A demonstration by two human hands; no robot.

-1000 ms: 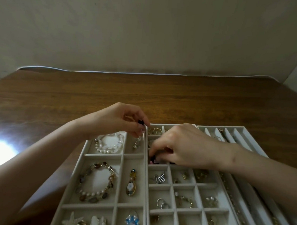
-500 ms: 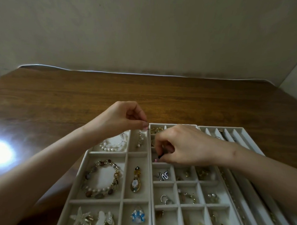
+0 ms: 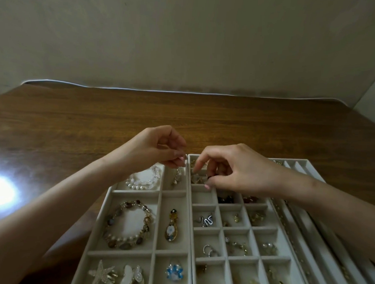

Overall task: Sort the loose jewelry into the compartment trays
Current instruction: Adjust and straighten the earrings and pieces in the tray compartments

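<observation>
Two pinches: earring [image 3: 177,177] hangs from left fingers [image 3: 175,160]; right fingers [image 3: 215,181] grip dark piece [image 3: 208,177].

You are working bare-handed: your left hand [image 3: 158,149] and right hand [image 3: 241,169] are showing uncovered skin from fingertips to wrist. Your left forearm [image 3: 74,201] and right forearm [image 3: 329,202] are showing bare as well, all the way to the lower corners of the view. Your fingernails [image 3: 207,186] are looking short, rounded and faintly glossy. A small dark mark [image 3: 313,182] is showing on the right wrist. Dim light is leaving any finer detail too soft to tell.
</observation>
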